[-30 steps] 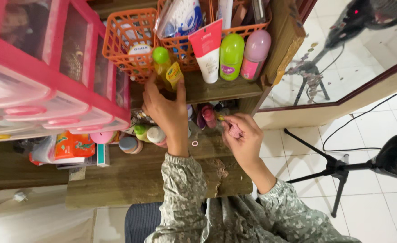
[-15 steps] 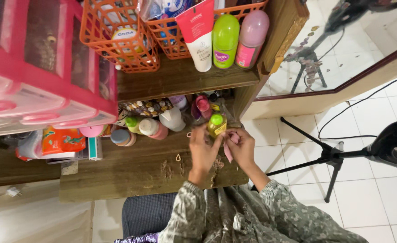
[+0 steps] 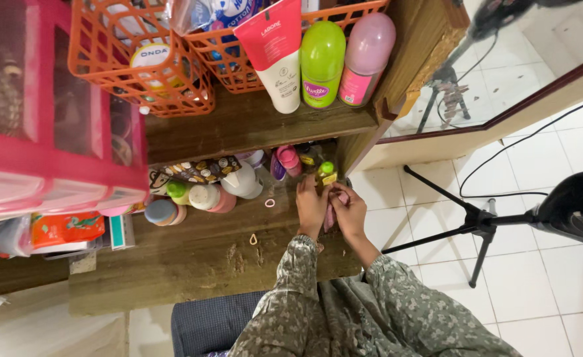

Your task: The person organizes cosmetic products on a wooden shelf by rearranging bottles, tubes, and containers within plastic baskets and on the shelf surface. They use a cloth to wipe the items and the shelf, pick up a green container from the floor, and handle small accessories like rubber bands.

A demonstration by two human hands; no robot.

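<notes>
Now both hands meet at desk [image 3: 192,264] edge: left hand [image 3: 312,206] w/ small green-capped bottle [image 3: 326,173], right hand [image 3: 349,210] fingers pinching pink cloth [image 3: 330,217]; wiping seems underway.

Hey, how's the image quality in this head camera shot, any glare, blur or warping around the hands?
Head view: even indoor light, soft shadows under the wooden shelf. Wide-angle warping bends the pink drawer unit at the edge. Left hand and right hand are slightly soft; the small green-capped bottle above them is readable. Mild glare on the white floor tiles.
</notes>
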